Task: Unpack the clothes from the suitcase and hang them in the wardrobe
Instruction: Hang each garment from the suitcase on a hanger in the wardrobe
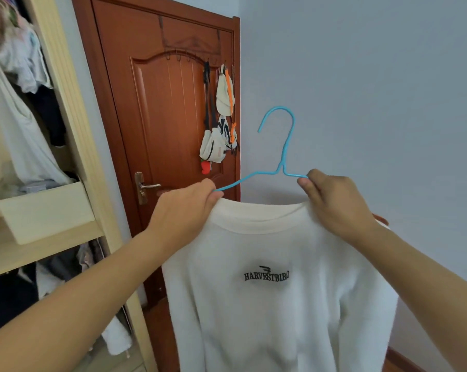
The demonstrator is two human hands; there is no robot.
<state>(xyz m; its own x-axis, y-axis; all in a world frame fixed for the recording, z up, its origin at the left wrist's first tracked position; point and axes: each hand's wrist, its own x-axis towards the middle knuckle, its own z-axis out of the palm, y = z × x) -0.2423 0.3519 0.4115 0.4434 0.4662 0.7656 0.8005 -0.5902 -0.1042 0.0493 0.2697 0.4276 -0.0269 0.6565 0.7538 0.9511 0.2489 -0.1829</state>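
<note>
Sweatshirt: we are holding a white sweatshirt (278, 291) up in the air in front of us, its collar uppermost and its body hanging straight down, with black lettering across the chest.
Hanger: a blue hanger (280, 146) is sitting in the collar, its hook standing upright above the neckline and both arms running down into the fabric.
Left hand: our left hand (189, 208) is pinching the hanger's left arm together with the collar edge, fingers curled tight round both.
Right hand: our right hand (331, 202) is gripping the hanger's right arm and the shoulder of the sweatshirt, thumb and fingers closed on them.
Wardrobe: the open wardrobe (74, 146) is standing at our left, its upper bay holding hanging clothes (22, 103), light and dark, and its lower bay holding more garments under a pale shelf.
Door: a brown door (167, 108) is standing shut just beyond the wardrobe's edge, with white bags (221, 124) hanging from its hook rack.
Open room: a bare wall (374, 89) is filling the space above and right of the hanger.
</note>
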